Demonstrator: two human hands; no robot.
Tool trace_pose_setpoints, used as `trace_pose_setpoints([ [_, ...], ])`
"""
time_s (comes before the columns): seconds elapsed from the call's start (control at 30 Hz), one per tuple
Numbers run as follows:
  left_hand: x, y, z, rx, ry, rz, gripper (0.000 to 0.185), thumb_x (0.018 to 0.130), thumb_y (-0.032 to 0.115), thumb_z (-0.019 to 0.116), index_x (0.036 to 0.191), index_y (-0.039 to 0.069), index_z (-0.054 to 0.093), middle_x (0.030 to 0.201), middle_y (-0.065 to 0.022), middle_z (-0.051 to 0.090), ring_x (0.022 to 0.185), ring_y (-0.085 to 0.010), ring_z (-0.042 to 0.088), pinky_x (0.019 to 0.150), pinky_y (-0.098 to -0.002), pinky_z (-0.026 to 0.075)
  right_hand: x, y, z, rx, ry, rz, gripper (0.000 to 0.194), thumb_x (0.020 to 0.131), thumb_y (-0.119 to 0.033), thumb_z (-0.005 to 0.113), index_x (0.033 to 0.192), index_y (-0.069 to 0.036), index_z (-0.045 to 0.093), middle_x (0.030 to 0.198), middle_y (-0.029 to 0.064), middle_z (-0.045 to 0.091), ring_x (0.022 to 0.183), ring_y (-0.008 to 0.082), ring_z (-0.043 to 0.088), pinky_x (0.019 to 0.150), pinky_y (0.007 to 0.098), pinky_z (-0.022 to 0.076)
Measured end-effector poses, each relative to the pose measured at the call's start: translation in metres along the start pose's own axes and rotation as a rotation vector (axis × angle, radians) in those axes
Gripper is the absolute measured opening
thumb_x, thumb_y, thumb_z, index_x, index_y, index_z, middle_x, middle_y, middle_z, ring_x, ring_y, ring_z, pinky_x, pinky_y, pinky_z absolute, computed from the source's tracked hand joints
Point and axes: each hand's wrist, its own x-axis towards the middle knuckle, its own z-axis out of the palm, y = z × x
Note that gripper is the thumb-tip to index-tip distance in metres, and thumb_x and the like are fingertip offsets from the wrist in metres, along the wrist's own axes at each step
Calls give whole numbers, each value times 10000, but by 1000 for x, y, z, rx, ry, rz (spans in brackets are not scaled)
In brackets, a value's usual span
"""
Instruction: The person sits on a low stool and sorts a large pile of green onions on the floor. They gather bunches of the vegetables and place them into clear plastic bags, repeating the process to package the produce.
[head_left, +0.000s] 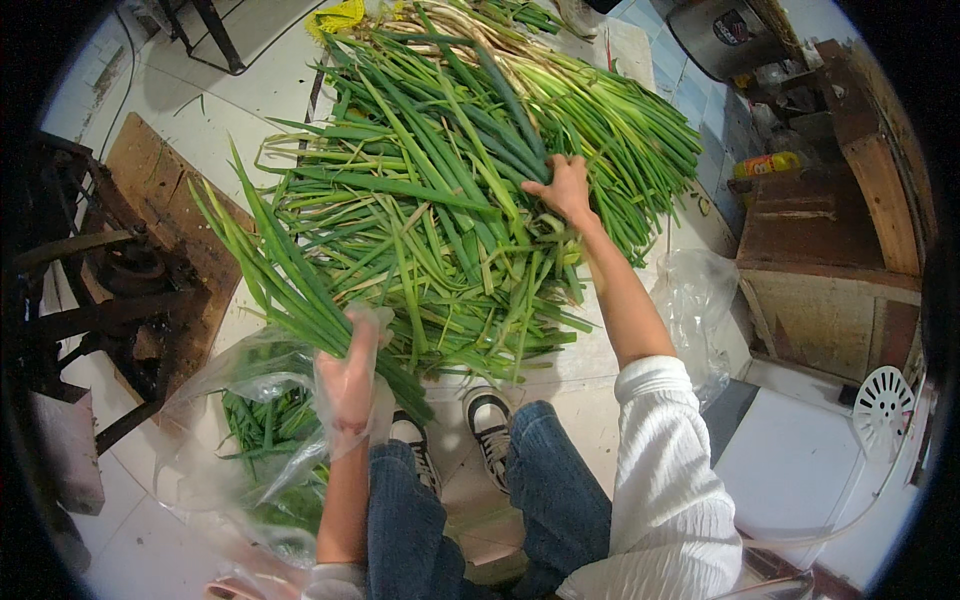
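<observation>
My left hand (349, 375) grips a bunch of long green onion leaves (296, 277), which point up and left. Thin clear plastic lies around that hand and wrist; whether it is a glove or the bag's edge I cannot tell. Below and left of it, a clear plastic bag (195, 465) spreads on the floor with cut green leaves (274, 416) inside. My right hand (564, 186) closes on dark green leaves (517, 142) at the right of a wide pile of loose leaves (420, 247). Beyond lie whole green onions (592, 97) with pale stalks.
A brown board (176, 180) and a dark metal frame (112, 300) stand at the left. To the right are a crumpled clear bag (701, 300), a wooden cabinet (825, 300) and a white box-like surface (787, 450). My shoes (491, 435) are just below the pile.
</observation>
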Motion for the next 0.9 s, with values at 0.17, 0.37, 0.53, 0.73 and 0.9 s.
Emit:
trace_pose_setpoints([
  [0.17, 1, 0, -2, -18, -38, 25, 237, 898, 217, 571, 948, -14, 598, 890, -44, 623, 785, -131, 583, 716, -259, 453, 4, -11, 13, 163, -52, -139, 838, 622, -466, 811, 1200, 3, 426, 1000, 235, 593, 931, 396, 581, 814, 450, 464],
  [0.37, -2, -1, -5, 196, -34, 50, 310, 915, 267, 545, 987, -31, 591, 846, -56, 634, 787, -134, 592, 727, -276, 457, -28, -27, 3, 151, -56, -289, 477, 727, -211, 735, 1099, 20, 546, 1167, 255, 471, 993, 415, 554, 848, 439, 483],
  [0.53, -3, 11, -17, 347, -27, 53, 335, 925, 292, 531, 982, -32, 592, 832, -59, 631, 782, -134, 588, 730, -283, 452, -23, -47, -94, 581, 209, -239, 354, 775, -195, 687, 1054, -1, 587, 970, 205, 646, 890, 323, 624, 803, 377, 468],
  [0.73, -10, 27, -3, 189, -7, 152, 350, 922, 308, 534, 987, -30, 596, 866, -78, 645, 788, -150, 596, 745, -300, 457, -43, -86, -245, 1041, 405, -410, 221, 858, -175, 646, 994, -4, 617, 867, 23, 643, 760, 103, 585, 704, 275, 472],
  [0.9, -14, 53, 0, 252, -12, 85, 284, 925, 245, 552, 1017, -21, 596, 923, -64, 640, 813, -139, 605, 736, -274, 466, -63, -109, -295, 1016, 24, -250, 269, 849, -196, 659, 1041, -13, 616, 894, 29, 645, 777, 105, 589, 713, 276, 479],
])
